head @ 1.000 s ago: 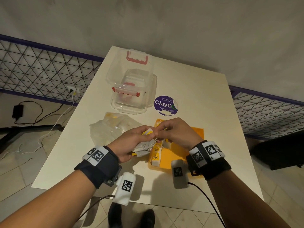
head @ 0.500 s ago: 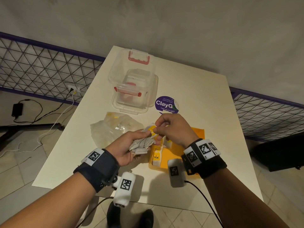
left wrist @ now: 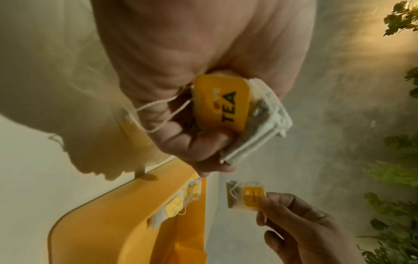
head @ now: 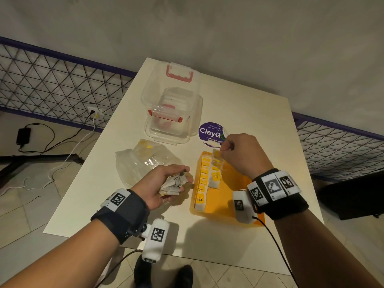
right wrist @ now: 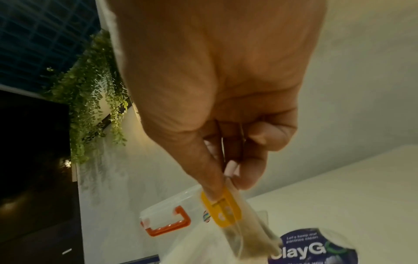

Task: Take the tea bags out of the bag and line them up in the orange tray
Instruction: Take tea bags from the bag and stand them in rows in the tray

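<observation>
- Pale counter (head: pixel 249 125) by a wire fence carries everything; near, the left hand (head: pixel 164 183) curls its grip round a bunch of tea bags (head: pixel 173 183); their loose strings may snag and spill some
- Right hand (head: pixel 241 152) pinches one tea bag (head: pixel 216 154) over the orange tray (head: pixel 232 204)'s far end, beside the rows; let go carelessly, it could land crooked
- Both hands met half a second ago; now they are apart; the plastic bag (head: pixel 143 161) lies far-left
</observation>
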Available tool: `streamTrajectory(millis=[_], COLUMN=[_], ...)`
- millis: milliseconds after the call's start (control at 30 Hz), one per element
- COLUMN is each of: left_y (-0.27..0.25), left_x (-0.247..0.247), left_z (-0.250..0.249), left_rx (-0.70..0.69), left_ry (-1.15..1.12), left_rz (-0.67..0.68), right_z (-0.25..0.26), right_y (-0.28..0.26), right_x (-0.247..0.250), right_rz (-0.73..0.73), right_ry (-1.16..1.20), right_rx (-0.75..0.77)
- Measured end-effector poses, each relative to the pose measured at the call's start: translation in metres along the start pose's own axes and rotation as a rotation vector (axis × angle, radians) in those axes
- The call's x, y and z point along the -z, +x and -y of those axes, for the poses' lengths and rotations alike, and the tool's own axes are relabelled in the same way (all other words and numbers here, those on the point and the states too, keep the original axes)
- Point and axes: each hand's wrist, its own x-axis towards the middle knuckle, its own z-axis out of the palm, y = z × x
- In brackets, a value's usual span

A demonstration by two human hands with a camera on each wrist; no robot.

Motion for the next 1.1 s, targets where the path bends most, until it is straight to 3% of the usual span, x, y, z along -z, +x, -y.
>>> streamTrajectory(millis=[300,533,733,1100], left_y=[0.003,0.003,0.001,-0.002], left_x=[0.003,0.005,0.001,-0.001], left_z=[0.006,0.008,0.007,0.005], left_rx=[-0.006,-0.004,-0.003,0.006], left_ry=[0.046,0.053,0.061,0.013], left_rz=[-0.054,-0.075,-0.088,-0.08], right_z=[-0.026,-0.039,-0.049,-0.056], right_y=[-0.001,-0.001,-0.001,-0.006], right_x=[0.004,0.0,-0.006,-0.037], right_rz=[0.066,0.105,0.146,0.576], right_ry=[-0.106,0.183,0.212,0.315], right_rx=[-0.049,-0.102,-0.143,-0.259])
